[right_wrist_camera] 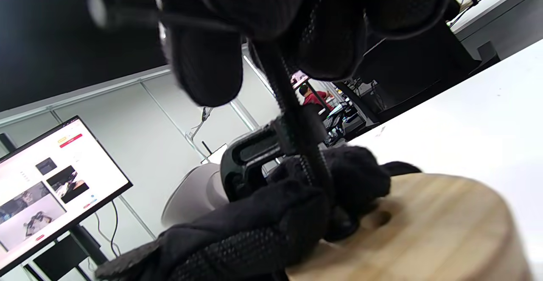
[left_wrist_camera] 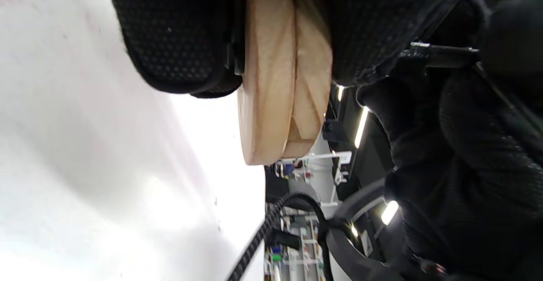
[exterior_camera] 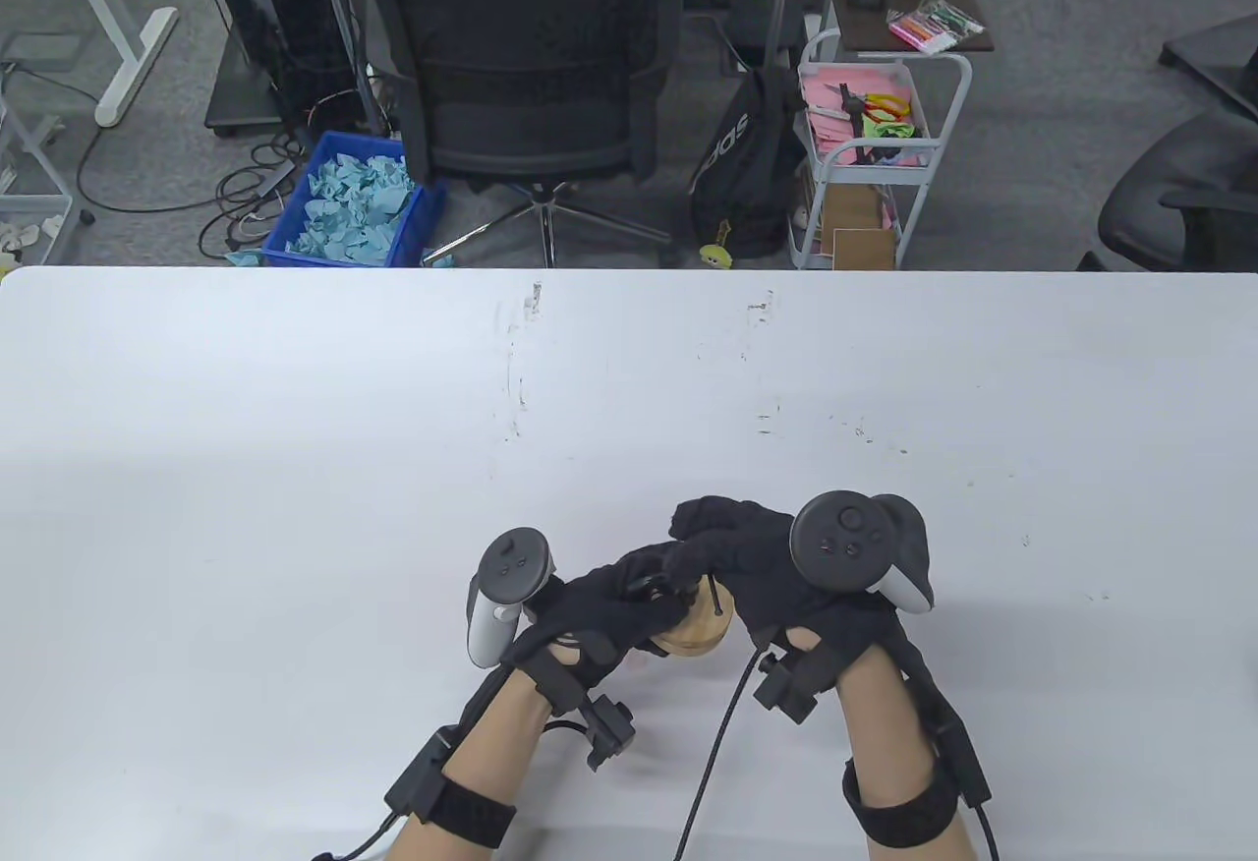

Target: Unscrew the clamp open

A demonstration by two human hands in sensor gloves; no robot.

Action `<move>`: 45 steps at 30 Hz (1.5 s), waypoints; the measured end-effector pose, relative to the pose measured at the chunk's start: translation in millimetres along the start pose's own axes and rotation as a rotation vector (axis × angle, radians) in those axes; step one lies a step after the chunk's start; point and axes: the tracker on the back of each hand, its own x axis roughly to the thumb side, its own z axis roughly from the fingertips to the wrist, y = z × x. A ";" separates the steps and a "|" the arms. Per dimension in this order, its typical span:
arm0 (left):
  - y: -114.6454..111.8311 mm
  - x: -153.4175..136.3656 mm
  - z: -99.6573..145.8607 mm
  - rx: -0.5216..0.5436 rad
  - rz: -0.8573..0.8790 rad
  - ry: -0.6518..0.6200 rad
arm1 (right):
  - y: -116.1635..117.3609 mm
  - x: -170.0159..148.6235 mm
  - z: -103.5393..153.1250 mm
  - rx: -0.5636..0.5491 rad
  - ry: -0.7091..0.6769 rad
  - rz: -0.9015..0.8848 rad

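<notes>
A black C-clamp (right_wrist_camera: 250,153) sits on a round, light wooden block (exterior_camera: 693,633) near the table's front edge. Its threaded screw (right_wrist_camera: 297,119) stands upright, with the foot pressed on the block's top (right_wrist_camera: 424,230). My left hand (exterior_camera: 629,601) grips the block and the clamp's frame. In the left wrist view the wood (left_wrist_camera: 275,81) shows as two stacked layers between the gloved fingers (left_wrist_camera: 182,30). My right hand (exterior_camera: 713,546) is above the clamp. Its fingers (right_wrist_camera: 203,60) pinch the top of the screw at the handle bar (left_wrist_camera: 445,54). The clamp's lower jaw is hidden.
The white table (exterior_camera: 393,468) spreads wide to the left, right and far side of my hands. A black glove cable (exterior_camera: 722,723) runs along the table between my wrists. An office chair (exterior_camera: 521,65) and a white cart (exterior_camera: 865,153) stand on the floor beyond the far edge.
</notes>
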 end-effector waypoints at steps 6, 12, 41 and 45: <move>-6.9 14.2 8.3 0.157 -0.191 -0.087 | -37.5 -8.5 22.1 -0.097 0.123 0.103; -12.0 11.0 7.4 0.149 -0.163 -0.063 | -21.5 6.5 15.2 -0.010 0.100 0.205; -15.5 7.7 5.1 0.082 -0.135 -0.070 | -18.6 -7.8 13.1 -0.037 0.157 0.219; -19.0 9.4 2.8 0.051 -0.168 -0.071 | -12.6 0.3 10.6 0.037 0.096 0.180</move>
